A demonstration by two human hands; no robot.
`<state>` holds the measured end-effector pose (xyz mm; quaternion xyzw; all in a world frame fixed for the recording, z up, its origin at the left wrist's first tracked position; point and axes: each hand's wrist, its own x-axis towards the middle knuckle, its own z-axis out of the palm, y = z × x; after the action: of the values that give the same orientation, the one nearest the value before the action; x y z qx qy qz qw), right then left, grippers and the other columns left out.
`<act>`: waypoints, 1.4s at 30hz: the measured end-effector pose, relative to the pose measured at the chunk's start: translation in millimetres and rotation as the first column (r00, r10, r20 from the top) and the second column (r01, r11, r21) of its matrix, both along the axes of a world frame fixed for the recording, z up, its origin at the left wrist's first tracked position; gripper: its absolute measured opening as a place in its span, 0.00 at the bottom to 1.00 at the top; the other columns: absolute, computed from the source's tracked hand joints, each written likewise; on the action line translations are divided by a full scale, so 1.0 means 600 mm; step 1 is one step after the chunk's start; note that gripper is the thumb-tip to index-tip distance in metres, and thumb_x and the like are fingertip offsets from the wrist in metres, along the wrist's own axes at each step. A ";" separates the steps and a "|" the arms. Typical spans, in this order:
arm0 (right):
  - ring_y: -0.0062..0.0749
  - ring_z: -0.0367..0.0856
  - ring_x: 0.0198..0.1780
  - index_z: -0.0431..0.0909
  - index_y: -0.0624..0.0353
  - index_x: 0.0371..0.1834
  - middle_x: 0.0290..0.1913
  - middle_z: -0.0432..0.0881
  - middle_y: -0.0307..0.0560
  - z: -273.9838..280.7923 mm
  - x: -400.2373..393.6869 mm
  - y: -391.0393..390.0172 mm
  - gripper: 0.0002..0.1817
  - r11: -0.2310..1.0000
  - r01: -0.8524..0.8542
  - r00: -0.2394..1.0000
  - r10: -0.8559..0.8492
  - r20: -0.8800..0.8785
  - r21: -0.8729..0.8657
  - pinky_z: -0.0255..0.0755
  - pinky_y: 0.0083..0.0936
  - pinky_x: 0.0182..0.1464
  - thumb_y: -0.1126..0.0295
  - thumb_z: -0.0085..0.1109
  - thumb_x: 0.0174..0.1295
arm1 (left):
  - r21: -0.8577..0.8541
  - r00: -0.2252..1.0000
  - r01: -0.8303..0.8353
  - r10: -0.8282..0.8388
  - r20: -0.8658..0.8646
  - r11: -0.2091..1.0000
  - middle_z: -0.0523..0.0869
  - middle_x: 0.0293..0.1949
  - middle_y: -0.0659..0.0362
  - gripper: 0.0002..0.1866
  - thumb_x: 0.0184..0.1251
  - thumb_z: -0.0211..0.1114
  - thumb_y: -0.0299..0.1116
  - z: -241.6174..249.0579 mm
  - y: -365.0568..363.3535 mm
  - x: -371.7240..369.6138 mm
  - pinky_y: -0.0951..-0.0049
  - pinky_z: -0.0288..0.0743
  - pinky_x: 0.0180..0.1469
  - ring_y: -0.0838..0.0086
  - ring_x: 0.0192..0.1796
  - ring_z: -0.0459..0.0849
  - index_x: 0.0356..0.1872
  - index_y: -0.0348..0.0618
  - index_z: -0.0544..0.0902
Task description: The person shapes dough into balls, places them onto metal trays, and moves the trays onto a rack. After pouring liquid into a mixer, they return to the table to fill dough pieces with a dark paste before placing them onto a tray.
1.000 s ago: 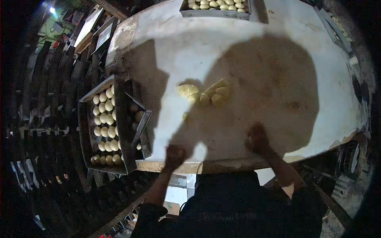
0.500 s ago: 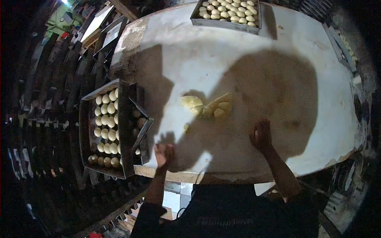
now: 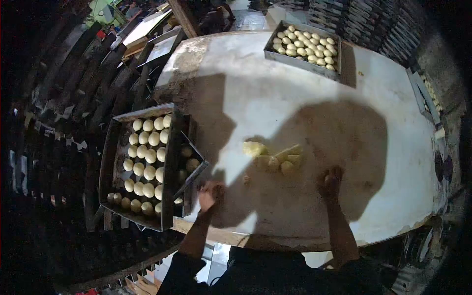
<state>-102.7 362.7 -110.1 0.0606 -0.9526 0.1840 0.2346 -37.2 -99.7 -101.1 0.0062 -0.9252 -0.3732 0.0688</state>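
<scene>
My left hand [image 3: 210, 194] is low over the work table, close to the near tray, with its fingers curled inward. My right hand [image 3: 330, 182] rests on the tabletop in shadow, fingers bent into a cupped shape. Whatever lies under or inside either hand is hidden. Between and beyond the hands sits a cluster of cut pale-yellow dough pieces [image 3: 287, 167], some wedge-shaped. A small dough scrap [image 3: 247, 179] lies just in front of them.
A deep metal tray [image 3: 167, 196] with rows of round dough balls [image 3: 149, 170] stands at the left, overlapping another tray behind it. Another filled tray [image 3: 302, 63] sits on the table's far side. More dough balls [image 3: 430, 96] show at the right edge.
The camera view has tilted and shifted, so table and trays appear lower and further right. My left hand's fingers now curl more to the right; my right hand stays cupped on the table.
</scene>
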 end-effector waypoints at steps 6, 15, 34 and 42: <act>0.51 0.71 0.46 0.71 0.63 0.38 0.40 0.73 0.55 -0.020 0.038 -0.115 0.10 0.980 0.049 0.999 -0.049 0.004 -0.193 0.59 0.46 0.59 0.66 0.52 0.63 | -0.239 0.919 0.255 -0.311 -0.241 0.937 0.81 0.42 0.54 0.05 0.61 0.61 0.31 0.024 0.092 0.001 0.54 0.71 0.48 0.57 0.46 0.78 0.37 0.46 0.81; 0.39 0.81 0.40 0.74 0.63 0.48 0.45 0.79 0.52 0.115 0.215 -0.212 0.23 0.118 0.370 0.815 0.436 0.383 -0.922 0.77 0.34 0.42 0.51 0.52 0.68 | 0.145 0.816 0.516 -0.536 0.217 0.844 0.82 0.46 0.50 0.12 0.62 0.63 0.31 0.109 0.003 0.091 0.63 0.77 0.48 0.60 0.50 0.82 0.45 0.42 0.80; 0.47 0.81 0.25 0.69 0.63 0.35 0.24 0.78 0.56 0.126 0.263 -0.404 0.15 0.937 0.011 0.975 0.067 0.213 -0.349 0.71 0.36 0.26 0.61 0.58 0.65 | 0.140 0.701 0.679 -0.693 0.172 0.721 0.79 0.37 0.48 0.13 0.68 0.57 0.35 0.127 0.091 0.125 0.56 0.73 0.42 0.53 0.42 0.80 0.46 0.37 0.74; 0.48 0.74 0.34 0.69 0.63 0.37 0.31 0.70 0.54 0.037 0.218 -0.168 0.08 0.958 0.049 0.953 0.040 0.300 -0.283 0.69 0.39 0.36 0.67 0.47 0.66 | -0.792 0.924 0.236 -0.383 0.003 0.563 0.80 0.42 0.43 0.28 0.69 0.53 0.44 0.028 0.128 0.002 0.57 0.76 0.42 0.56 0.48 0.79 0.64 0.37 0.65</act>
<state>28.1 261.6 -88.0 -0.0051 -0.9405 0.3270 0.0925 -35.9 -23.1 -84.4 -0.2187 -0.9710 0.0596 0.0759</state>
